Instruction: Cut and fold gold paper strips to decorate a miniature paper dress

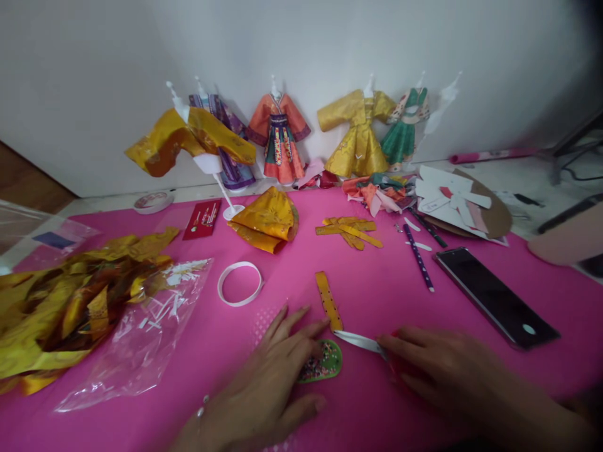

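The left hand (268,383) lies flat, fingers spread, pinning a green beaded piece (325,363) to the pink surface (377,282); the right hand (438,370) grips a white blade-like tool (360,341) touching the gold strip (328,301); apparently trimming; steadiness needed.

I see my left hand (268,383) lying palm down at near centre, its 4 fingers spread and pointing far-right. My right hand (436,367) lies low beside it, fingers pinched together and pointing left.
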The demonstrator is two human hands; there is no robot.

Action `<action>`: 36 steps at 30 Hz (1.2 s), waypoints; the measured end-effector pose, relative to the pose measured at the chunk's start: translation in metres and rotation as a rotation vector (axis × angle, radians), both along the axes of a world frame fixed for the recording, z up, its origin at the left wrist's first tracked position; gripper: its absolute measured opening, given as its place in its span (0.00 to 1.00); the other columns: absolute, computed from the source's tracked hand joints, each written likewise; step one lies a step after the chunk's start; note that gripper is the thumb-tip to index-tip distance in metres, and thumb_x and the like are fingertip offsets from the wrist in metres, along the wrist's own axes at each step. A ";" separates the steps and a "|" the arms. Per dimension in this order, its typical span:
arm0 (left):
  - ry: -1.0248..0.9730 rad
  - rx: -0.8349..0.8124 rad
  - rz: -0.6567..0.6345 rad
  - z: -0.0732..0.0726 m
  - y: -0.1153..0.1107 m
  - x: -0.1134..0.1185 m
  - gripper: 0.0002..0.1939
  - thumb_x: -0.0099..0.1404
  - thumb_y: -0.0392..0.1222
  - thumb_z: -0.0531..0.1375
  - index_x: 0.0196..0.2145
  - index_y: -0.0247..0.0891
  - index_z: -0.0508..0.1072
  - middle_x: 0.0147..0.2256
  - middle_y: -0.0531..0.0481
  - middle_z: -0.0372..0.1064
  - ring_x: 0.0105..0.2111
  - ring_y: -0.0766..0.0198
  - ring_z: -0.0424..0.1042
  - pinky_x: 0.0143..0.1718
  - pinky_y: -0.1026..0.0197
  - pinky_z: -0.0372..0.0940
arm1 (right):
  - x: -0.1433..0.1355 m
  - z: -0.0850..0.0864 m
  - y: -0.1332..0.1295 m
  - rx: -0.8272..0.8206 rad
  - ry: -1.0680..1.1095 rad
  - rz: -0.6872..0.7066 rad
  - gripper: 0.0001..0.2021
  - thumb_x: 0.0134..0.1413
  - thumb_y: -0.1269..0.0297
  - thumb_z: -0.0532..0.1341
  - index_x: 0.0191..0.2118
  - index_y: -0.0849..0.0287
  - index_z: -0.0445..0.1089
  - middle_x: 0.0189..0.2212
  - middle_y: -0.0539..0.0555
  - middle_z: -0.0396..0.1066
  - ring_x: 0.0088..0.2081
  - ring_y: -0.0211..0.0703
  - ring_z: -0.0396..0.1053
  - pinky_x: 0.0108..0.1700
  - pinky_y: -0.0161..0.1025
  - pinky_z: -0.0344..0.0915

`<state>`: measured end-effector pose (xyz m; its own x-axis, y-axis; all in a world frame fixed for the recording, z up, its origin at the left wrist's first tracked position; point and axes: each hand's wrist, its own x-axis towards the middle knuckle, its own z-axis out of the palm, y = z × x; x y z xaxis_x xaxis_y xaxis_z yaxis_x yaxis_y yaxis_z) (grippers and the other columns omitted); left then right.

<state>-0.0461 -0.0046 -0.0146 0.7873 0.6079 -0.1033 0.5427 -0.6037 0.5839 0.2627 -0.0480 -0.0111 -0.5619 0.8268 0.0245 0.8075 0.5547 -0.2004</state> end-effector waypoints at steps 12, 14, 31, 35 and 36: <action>0.038 0.000 -0.038 0.005 0.002 0.002 0.21 0.70 0.54 0.57 0.56 0.43 0.65 0.70 0.51 0.48 0.71 0.46 0.33 0.68 0.29 0.40 | 0.000 -0.003 -0.001 -0.024 -0.018 -0.012 0.15 0.63 0.70 0.55 0.52 0.51 0.69 0.35 0.48 0.74 0.30 0.41 0.72 0.28 0.41 0.57; 0.044 0.007 -0.040 0.004 0.002 0.002 0.20 0.71 0.55 0.57 0.56 0.44 0.65 0.70 0.51 0.48 0.71 0.46 0.33 0.67 0.28 0.41 | 0.000 -0.005 -0.001 0.000 -0.026 -0.004 0.15 0.63 0.70 0.54 0.52 0.51 0.69 0.36 0.49 0.74 0.30 0.41 0.72 0.28 0.42 0.56; -0.025 0.043 -0.038 0.004 0.000 0.001 0.21 0.69 0.52 0.60 0.56 0.43 0.64 0.69 0.47 0.51 0.71 0.43 0.37 0.65 0.24 0.44 | 0.000 -0.009 0.000 0.035 0.001 0.001 0.14 0.62 0.70 0.54 0.51 0.53 0.70 0.36 0.51 0.76 0.29 0.41 0.72 0.28 0.39 0.60; -0.014 0.034 -0.033 0.004 0.000 0.001 0.21 0.69 0.51 0.61 0.55 0.43 0.65 0.69 0.48 0.51 0.71 0.43 0.35 0.65 0.24 0.43 | -0.001 -0.007 0.000 0.040 0.011 0.000 0.13 0.62 0.70 0.55 0.49 0.53 0.71 0.35 0.50 0.76 0.30 0.40 0.73 0.28 0.39 0.60; -0.010 0.030 -0.033 0.004 0.000 0.001 0.21 0.69 0.52 0.61 0.56 0.43 0.65 0.69 0.48 0.50 0.71 0.44 0.35 0.66 0.25 0.42 | -0.001 -0.007 0.000 0.032 0.008 -0.001 0.12 0.62 0.70 0.55 0.48 0.53 0.71 0.35 0.50 0.76 0.30 0.40 0.73 0.28 0.39 0.60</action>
